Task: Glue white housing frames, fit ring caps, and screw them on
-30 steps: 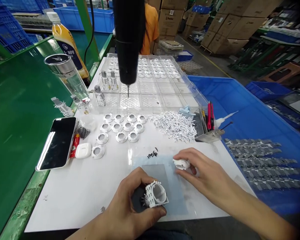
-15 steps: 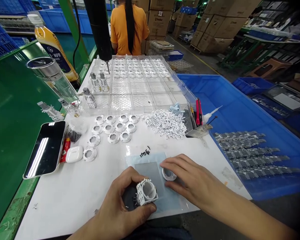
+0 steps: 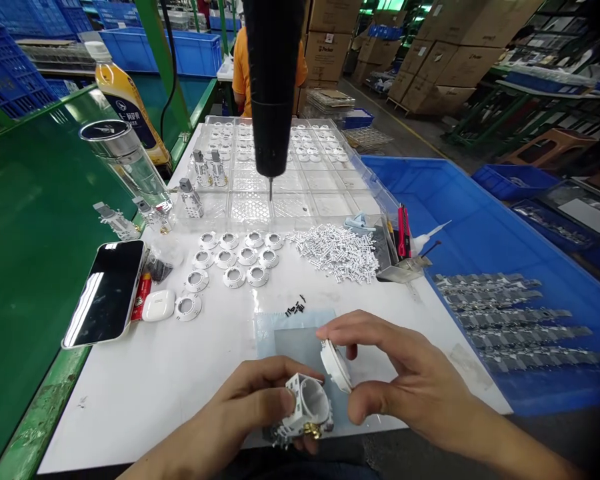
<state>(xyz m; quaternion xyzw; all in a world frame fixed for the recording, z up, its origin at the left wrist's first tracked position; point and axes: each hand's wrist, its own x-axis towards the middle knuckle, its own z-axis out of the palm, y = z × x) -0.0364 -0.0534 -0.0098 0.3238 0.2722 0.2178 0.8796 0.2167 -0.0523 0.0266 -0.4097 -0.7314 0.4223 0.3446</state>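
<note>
My left hand (image 3: 260,407) is closed around a white plastic housing (image 3: 300,407) with a round bore and a small brass-coloured fitting; the bore faces right. Between thumb and fingers of my right hand (image 3: 395,367) a white ring-shaped cap (image 3: 335,367) is held on edge, just right of the housing and apart from it. Both are above a grey pad (image 3: 293,341) on a light blue cloth (image 3: 267,327). Beyond the cloth lie several small black screws (image 3: 296,307). More white rings (image 3: 234,276) lie in rows on the white table (image 3: 145,393).
A black electric screwdriver (image 3: 273,100) hangs, bit down, over a clear divided tray (image 3: 280,207). A heap of small white parts (image 3: 335,252) lies beside a tool holder (image 3: 400,270). At left are a phone (image 3: 105,293) and a bottle (image 3: 130,107); at right, a blue bin (image 3: 415,193).
My right hand has lifted the ring cap off the cloth and tipped it on edge. The left hand has turned the housing and moved it right. The screwdriver appears further right and lower.
</note>
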